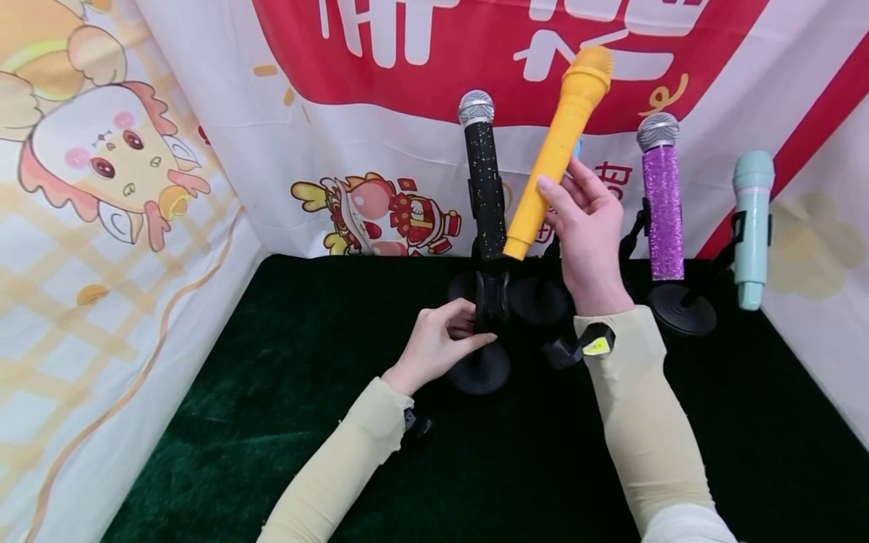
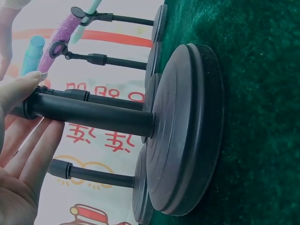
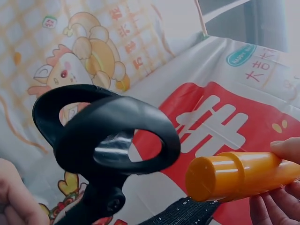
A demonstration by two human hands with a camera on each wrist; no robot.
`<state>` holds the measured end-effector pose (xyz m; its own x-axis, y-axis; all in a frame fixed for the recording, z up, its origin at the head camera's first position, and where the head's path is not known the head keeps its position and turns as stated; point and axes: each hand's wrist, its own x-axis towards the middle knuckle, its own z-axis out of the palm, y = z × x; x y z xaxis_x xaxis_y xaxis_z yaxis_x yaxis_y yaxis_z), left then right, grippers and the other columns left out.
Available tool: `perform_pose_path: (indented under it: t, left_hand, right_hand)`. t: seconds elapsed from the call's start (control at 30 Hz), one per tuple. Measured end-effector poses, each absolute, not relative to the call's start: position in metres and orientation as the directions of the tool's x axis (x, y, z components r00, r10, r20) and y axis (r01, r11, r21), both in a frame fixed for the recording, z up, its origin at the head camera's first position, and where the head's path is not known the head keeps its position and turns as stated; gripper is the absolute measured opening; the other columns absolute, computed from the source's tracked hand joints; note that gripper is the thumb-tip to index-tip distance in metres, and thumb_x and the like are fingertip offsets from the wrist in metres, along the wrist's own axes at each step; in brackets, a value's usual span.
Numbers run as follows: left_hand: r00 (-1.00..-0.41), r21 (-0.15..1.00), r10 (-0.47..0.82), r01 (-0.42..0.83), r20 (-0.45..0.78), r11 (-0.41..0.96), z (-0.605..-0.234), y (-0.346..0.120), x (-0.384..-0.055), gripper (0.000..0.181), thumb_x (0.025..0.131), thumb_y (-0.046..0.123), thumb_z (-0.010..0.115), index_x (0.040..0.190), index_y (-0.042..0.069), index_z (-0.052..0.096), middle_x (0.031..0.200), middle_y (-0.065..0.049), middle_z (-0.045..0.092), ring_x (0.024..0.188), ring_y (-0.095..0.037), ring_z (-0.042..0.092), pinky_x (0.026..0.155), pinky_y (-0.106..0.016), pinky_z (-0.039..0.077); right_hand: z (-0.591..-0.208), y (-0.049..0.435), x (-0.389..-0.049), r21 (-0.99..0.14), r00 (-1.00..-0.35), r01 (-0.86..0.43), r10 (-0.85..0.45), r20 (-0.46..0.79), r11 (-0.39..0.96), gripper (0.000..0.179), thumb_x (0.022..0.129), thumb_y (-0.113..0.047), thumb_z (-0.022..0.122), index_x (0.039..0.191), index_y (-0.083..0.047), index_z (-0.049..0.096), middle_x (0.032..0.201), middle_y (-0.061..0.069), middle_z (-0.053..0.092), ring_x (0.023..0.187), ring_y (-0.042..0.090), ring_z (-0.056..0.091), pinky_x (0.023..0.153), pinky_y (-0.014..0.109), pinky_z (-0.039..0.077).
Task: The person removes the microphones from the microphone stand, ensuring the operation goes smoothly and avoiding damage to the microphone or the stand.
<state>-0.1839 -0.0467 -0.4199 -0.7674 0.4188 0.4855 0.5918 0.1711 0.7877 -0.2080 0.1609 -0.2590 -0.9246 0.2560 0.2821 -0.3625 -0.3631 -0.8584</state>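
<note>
Stand (image 2: pixel 110 118) is pinched between thumb and fingers of the left hand (image 1: pixel 437 345), likely so it is kept steady, while, near its clip (image 3: pixel 84 147), the yellow mic (image 1: pixel 560 151) is pinched by the right hand (image 1: pixel 592 230), low end left free.

— See any lettering?
— Can read “HAPPY” in a teal oval (image 3: pixel 241 55) on the white cloth (image 3: pixel 215 61), right wrist view, with “大吉大” in red just beside.
— And in the left wrist view?
— Less surely, “连连”, also red. Can't make out the big white characters (image 1: pixel 383 38) on the red patch (image 1: pixel 380 87).
</note>
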Motion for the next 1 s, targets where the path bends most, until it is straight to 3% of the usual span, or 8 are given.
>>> perform_pose_path:
  t: [0.43,0.67,1.0]
  left_hand:
    - [-0.775,0.796,0.419,0.580,0.474,0.173,-0.417,-0.047,-0.183,0.019,0.091,0.020,0.080,0.107,0.018,0.069,0.102,0.006,0.072,0.085,-0.007,0.071,0.075,-0.028,0.061]
    - [-0.784,0.805,0.419,0.565,0.457,0.180,-0.417,-0.046,-0.182,0.021,0.091,0.019,0.080,0.107,0.013,0.069,0.103,-0.002,0.073,0.086,-0.007,0.071,0.076,-0.028,0.061]
    - [-0.796,0.811,0.413,0.551,0.442,0.194,-0.418,-0.045,-0.183,0.022,0.091,0.022,0.080,0.108,0.012,0.069,0.103,0.002,0.073,0.085,-0.006,0.071,0.076,-0.027,0.060]
  right_hand:
    - [-0.268,0.177,-0.201,-0.892,-0.936,-0.323,0.246,0.251,-0.317,0.057,0.086,-0.017,0.084,0.139,-0.011,0.063,0.128,0.016,0.064,0.113,0.029,0.063,0.083,0.026,0.058]
    - [-0.279,0.186,-0.197,-0.892,-0.933,-0.328,0.254,0.254,-0.312,0.057,0.085,-0.015,0.086,0.138,-0.013,0.065,0.127,0.015,0.067,0.111,0.028,0.065,0.082,0.027,0.059]
    - [-0.286,0.206,-0.180,-0.882,-0.924,-0.350,0.270,0.270,-0.315,0.060,0.082,-0.013,0.088,0.137,-0.010,0.065,0.124,0.015,0.068,0.109,0.028,0.067,0.086,0.030,0.058]
